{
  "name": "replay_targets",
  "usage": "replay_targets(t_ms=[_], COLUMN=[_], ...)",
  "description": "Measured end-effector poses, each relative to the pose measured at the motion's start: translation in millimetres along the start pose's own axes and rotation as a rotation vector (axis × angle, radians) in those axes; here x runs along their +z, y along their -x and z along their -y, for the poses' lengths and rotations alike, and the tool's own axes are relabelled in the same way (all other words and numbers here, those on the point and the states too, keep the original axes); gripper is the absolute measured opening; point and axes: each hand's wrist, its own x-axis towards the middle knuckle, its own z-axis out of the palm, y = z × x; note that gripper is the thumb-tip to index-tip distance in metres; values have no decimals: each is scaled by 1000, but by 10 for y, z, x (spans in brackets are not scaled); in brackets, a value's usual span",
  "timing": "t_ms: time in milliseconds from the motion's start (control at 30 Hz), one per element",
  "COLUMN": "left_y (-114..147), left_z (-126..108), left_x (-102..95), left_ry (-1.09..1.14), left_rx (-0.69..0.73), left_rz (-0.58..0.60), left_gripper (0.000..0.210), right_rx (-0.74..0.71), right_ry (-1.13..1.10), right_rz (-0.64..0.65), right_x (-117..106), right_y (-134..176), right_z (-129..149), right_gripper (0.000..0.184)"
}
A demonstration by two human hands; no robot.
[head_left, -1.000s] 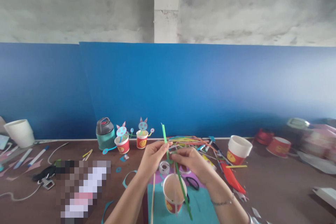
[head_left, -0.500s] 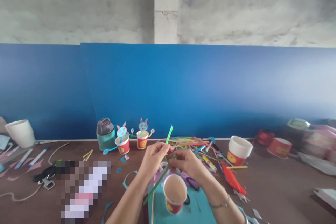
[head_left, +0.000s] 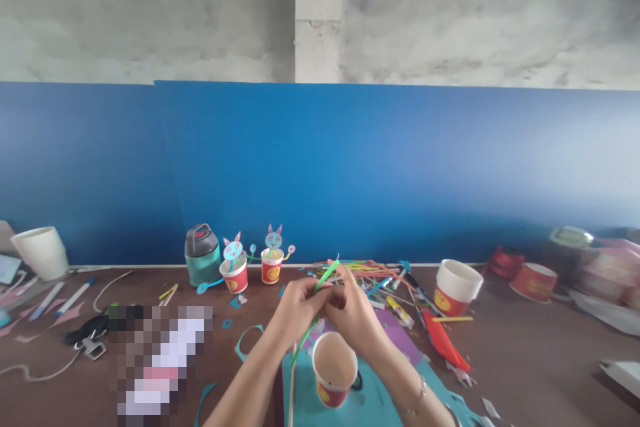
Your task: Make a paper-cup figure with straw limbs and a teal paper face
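My left hand (head_left: 300,305) is closed, pinching a slim green pipe cleaner (head_left: 326,276) that slants between my hands. My right hand (head_left: 353,307) meets it from the other side, fingers bent and pressed around the upper stretch; the exact grip is partly hidden. A thin wire tip shows at the top, and the lower end hangs past my left wrist. Just below my hands stands an upright red-and-white paper cup (head_left: 334,363) with its open mouth up. It rests on a teal sheet (head_left: 373,400).
Two cups with cat-face cutouts (head_left: 233,275) stand behind on the left beside a teal jar (head_left: 202,260). Colourful pipe cleaners (head_left: 370,269) lie at the back. To the right are stacked paper cups (head_left: 456,287) and a red pointed object (head_left: 446,340). Markers (head_left: 75,297) lie far left.
My right hand has moved up along the pipe cleaner, its fingers now near the top end. The pipe cleaner leans further right, and its lower end has drawn upward.
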Motion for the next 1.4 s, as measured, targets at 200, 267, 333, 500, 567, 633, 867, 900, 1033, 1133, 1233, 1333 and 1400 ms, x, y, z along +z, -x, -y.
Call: replay_targets(t_ms=[200,267,333,500,567,633,867,900,1033,1133,1233,1333,1400], left_y=[-25,-34,-38,-25,-16,-12,-49,-48,-8,33,46,28,15], left_z=[-18,-17,-22,-95,-131,-150,-89,-78,-59,-63,-62,-41,-20], left_x=[-61,-97,-129,-163,-169,-184,-255,-241,-104,27,115,148,149], left_ry=[26,109,163,331,372,383,297,264,121,89,135,200,241], left_rx=[64,56,58,52,54,65,61,32,-54,-54,-36,-24,-20], left_rz=[-363,-421,-449,-490,-505,-517,-449,-395,-144,40,80,4,-70], left_gripper=[35,36,38,47,49,49,49,47,37,33,32,34,43], right_rx=[-12,-4,14,131,128,110,290,303,301,293,270,240,180], right_ry=[-54,-98,-94,-15,33,65,-212,-273,-514,-587,-585,-542,-403], right_rz=[-11,61,105,210,247,275,129,62,-78,-55,-23,52,81], right_x=[138,156,145,75,77,80,-279,-346,-451,-391,-325,-286,-265], right_y=[39,54,61,50,48,43,-67,-81,-87,-67,-51,-47,-49], right_z=[61,73,75,56,45,29,43,63,124,138,151,156,146], right_gripper=[57,61,65,39,24,9,24,28,28,25,20,19,25])
